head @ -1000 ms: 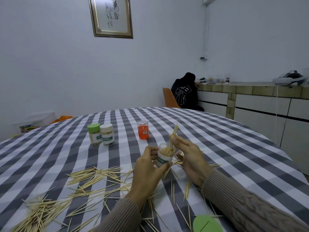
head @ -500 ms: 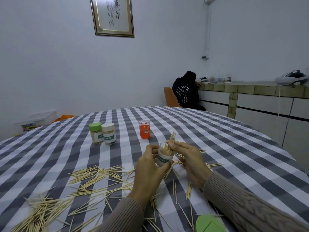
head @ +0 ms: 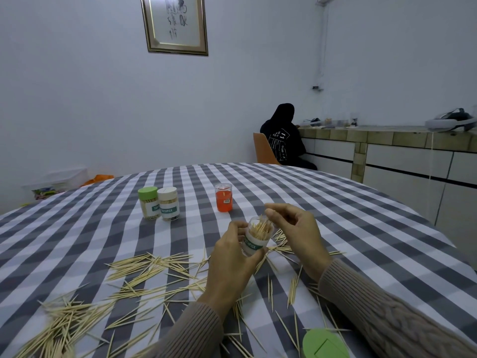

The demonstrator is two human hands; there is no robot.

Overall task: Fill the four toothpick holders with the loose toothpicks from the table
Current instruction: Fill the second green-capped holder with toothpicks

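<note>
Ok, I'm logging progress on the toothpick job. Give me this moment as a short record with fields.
held holder: open, partly filled, gripped by left hand, holder
right hand: above holder, fingers loosely curled
capped holders: green-lid, white-lid
red holder: open, nearly empty
loose lid: green, near edge
loose toothpicks: many on table

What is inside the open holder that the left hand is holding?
The open holder, gripped by the left hand, holds a bundle of toothpicks reaching its mouth. Its label and the hand's fingers cover the lower part, so how far down they reach cannot be seen.
</note>
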